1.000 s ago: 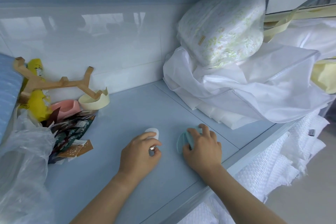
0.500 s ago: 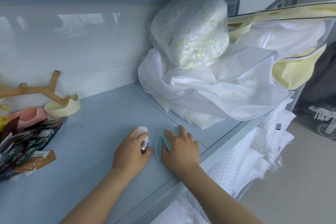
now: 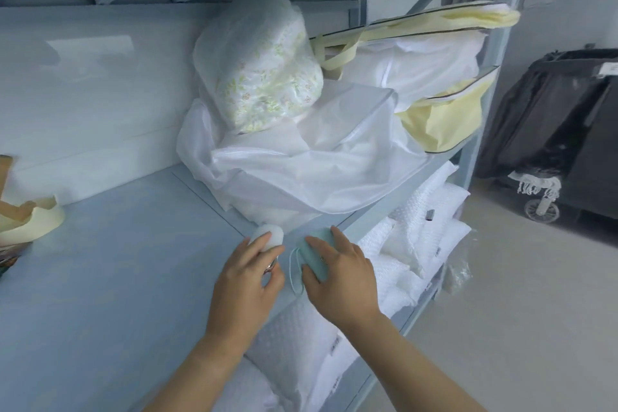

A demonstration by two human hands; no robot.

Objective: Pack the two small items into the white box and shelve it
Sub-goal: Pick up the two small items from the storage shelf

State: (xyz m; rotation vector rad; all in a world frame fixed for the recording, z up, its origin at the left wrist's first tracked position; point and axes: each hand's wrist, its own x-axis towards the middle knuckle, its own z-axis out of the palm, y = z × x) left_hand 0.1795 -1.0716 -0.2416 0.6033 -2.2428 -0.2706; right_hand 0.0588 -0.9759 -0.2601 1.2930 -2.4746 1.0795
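Open room: bare shelf (image 3: 117,261) board runs left of the white fabric heap (image 3: 317,170), out to a yellow bowl (image 3: 30,224).
Left grip: left hand (image 3: 247,281), fingers curled round the white item (image 3: 269,236), whose rounded end pokes out just below the heap.
Right grip: right hand (image 3: 337,278) closed on the teal item (image 3: 316,257) below the heap, at the shelf's front edge, with the item's cord (image 3: 292,273) dangling.
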